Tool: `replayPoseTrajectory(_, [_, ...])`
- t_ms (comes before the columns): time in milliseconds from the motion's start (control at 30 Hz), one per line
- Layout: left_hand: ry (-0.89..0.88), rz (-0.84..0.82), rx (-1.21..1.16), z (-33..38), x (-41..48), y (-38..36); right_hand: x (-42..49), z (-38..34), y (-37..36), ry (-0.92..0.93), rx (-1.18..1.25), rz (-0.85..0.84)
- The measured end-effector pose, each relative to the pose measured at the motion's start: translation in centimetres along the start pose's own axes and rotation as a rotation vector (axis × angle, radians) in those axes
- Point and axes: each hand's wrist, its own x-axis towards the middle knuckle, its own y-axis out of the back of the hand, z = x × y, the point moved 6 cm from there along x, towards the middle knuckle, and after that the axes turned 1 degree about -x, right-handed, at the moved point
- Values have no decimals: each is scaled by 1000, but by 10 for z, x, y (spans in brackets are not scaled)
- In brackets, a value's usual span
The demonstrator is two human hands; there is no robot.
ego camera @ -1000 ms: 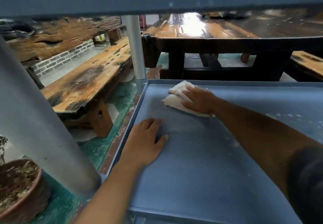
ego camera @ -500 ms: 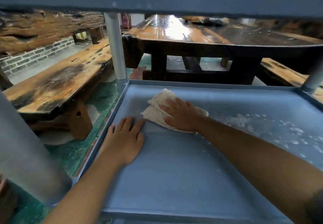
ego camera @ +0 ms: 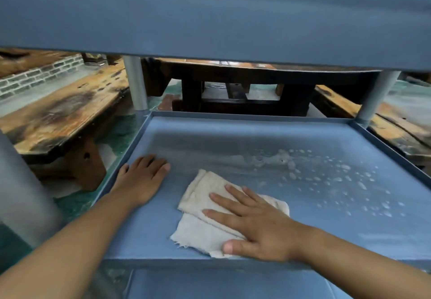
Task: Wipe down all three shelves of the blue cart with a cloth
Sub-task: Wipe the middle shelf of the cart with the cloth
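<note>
Pulls the cloth (ego camera: 205, 207) back from the far left part of the middle shelf (ego camera: 233, 135) to its near edge since half a second ago, with the head camera tipped up meanwhile and the front wall of the top shelf (ego camera: 210, 18) now filling the upper part. From the head view, the only one: presses the folded, off-white cloth flat under the right hand (ego camera: 258, 226), fingers straight and spread, thumb along the near hem, nothing curled round the fabric. Rests the left hand (ego camera: 140, 182) open and palm down on the bare shelf floor just inside the left rim, apart from the cloth and holding nothing, probably as a brace. Looks partway through the middle shelf, going by dull, smeared streaks across its far left and centre, likely from passes already made. Leaves white suds and droplets (ego camera: 326, 177) scattered over the right half, well apart from the cloth and not yet wiped. Cannot tell whether the top shelf is done, with only its front wall in sight and none of its floor. Cannot tell much of the bottom shelf (ego camera: 221, 284) either, with just a blurred blue strip showing below the near rim. Leaves at the least the right half of this shelf, and perhaps one or two more shelves besides. Shows, beyond the cart, a worn wooden bench (ego camera: 58, 112) to the left, a dark table (ego camera: 256, 72) behind, and a grey post (ego camera: 136, 84) at the far left corner.
</note>
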Motion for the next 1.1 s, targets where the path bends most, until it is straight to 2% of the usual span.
replayPoseTrajectory(67, [68, -38, -42, 11, 2, 6, -5, -1, 0, -10, 5, -14])
replayPoseTrajectory(100, [82, -5, -80, 24, 2, 11, -4, -2, 1, -16, 2, -9])
replayPoseTrajectory(167, [54, 142, -290, 58, -5, 21, -3, -5, 5, 12, -31, 24])
replayPoseTrajectory(267, [-53, 267, -664, 99, -29, 16, -1, -9, 6, 96, -20, 39])
replayPoseTrajectory(333, [-85, 336, -734, 103, -40, 12, 2, -7, 4, 112, 24, 21])
replayPoseTrajectory(433, [-13, 351, -792, 91, -43, 8, 14, 4, 2, 104, 24, 31])
replayPoseTrajectory(533, [-9, 293, -646, 92, -41, 5, 38, 25, 3, 74, 14, 51])
replayPoseTrajectory(700, [-168, 234, -468, 107, -40, 0, 95, 86, 21, -25, -64, 137])
replayPoseTrajectory(900, [-248, 206, -82, 113, -37, -18, 169, 177, 36, -209, -149, 175])
replayPoseTrajectory(1100, [-212, 113, 100, 112, -34, -32, 205, 221, 54, -347, -261, 232])
